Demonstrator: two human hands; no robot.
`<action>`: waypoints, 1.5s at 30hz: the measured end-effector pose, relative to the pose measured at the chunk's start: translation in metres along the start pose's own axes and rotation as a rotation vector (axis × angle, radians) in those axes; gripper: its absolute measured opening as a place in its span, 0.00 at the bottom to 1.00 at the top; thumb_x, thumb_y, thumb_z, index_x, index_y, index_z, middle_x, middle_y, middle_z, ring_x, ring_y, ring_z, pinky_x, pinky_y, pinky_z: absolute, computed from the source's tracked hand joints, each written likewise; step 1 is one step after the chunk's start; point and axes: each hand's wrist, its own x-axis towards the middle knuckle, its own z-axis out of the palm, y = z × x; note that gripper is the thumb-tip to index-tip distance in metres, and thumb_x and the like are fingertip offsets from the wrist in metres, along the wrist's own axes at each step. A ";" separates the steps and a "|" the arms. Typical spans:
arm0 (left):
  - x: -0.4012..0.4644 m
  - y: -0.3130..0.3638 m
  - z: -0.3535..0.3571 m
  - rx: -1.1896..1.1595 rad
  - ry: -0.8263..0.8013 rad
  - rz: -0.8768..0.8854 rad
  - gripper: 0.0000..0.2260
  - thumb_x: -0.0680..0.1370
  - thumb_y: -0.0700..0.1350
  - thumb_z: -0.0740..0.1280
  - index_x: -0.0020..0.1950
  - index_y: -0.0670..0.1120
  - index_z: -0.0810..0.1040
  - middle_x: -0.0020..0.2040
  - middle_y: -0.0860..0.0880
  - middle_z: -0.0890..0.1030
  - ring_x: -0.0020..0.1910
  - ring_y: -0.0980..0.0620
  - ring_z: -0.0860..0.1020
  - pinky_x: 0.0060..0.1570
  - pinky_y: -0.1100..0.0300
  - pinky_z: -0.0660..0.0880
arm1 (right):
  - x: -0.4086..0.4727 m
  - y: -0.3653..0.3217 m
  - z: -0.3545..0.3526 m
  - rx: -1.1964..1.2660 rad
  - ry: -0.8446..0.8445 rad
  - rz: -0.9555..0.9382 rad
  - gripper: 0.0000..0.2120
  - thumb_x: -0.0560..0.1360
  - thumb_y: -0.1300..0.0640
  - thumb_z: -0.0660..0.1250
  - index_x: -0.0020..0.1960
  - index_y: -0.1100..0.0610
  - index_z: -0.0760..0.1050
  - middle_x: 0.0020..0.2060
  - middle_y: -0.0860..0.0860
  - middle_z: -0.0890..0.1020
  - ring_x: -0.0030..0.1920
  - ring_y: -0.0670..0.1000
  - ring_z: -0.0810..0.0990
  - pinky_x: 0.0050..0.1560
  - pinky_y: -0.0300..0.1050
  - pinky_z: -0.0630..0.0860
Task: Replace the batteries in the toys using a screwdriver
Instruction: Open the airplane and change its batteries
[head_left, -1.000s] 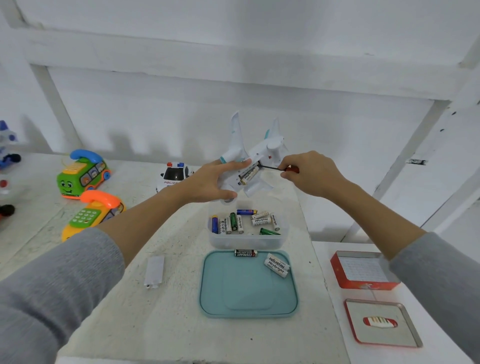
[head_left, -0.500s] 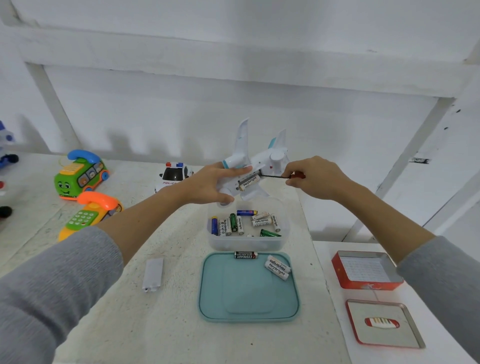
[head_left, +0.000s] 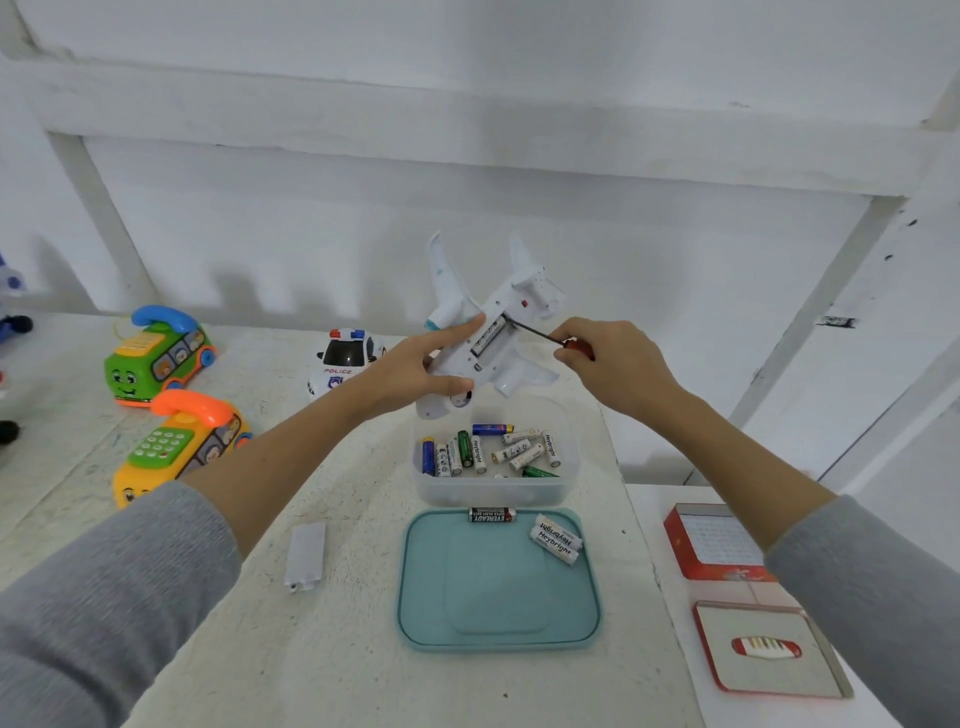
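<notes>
My left hand (head_left: 415, 371) grips a white toy airplane (head_left: 493, 332) belly up above the table, its battery bay open with a battery inside. My right hand (head_left: 613, 364) holds a small red-handled screwdriver (head_left: 550, 336); its dark tip reaches into the bay's upper end. Below stands a clear tub (head_left: 493, 488) holding several batteries. In front of it lies a teal lid (head_left: 498, 587) carrying three batteries (head_left: 556, 538). The white battery cover (head_left: 306, 556) lies left of the lid.
A white police car (head_left: 343, 358), a green bus phone (head_left: 156, 353) and an orange-yellow phone toy (head_left: 176, 447) stand on the table's left. On the right side table sit a red tin box (head_left: 711, 540) and its lid (head_left: 769, 649).
The airplane has tilted and dropped slightly in my left hand. My right hand shifted right and the screwdriver tip moved to the bay's upper end.
</notes>
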 end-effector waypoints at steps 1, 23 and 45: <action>-0.001 0.000 0.001 -0.025 0.005 -0.007 0.30 0.75 0.40 0.70 0.68 0.66 0.62 0.67 0.55 0.69 0.50 0.62 0.75 0.50 0.68 0.74 | 0.001 -0.001 0.000 -0.001 0.004 0.000 0.10 0.78 0.55 0.62 0.56 0.53 0.77 0.44 0.50 0.81 0.46 0.54 0.77 0.45 0.45 0.72; -0.003 0.002 -0.012 0.171 -0.034 0.013 0.32 0.74 0.40 0.72 0.70 0.63 0.64 0.71 0.56 0.65 0.68 0.52 0.65 0.70 0.49 0.64 | -0.004 0.012 -0.015 -0.046 -0.128 0.006 0.07 0.77 0.53 0.63 0.53 0.50 0.78 0.41 0.45 0.76 0.44 0.48 0.72 0.43 0.41 0.64; -0.009 0.012 0.000 -0.080 0.073 0.043 0.29 0.75 0.38 0.70 0.67 0.64 0.66 0.59 0.65 0.71 0.56 0.51 0.76 0.57 0.60 0.75 | -0.018 -0.028 0.014 -0.004 -0.047 -0.067 0.11 0.79 0.58 0.57 0.57 0.56 0.76 0.39 0.49 0.77 0.40 0.51 0.73 0.40 0.43 0.66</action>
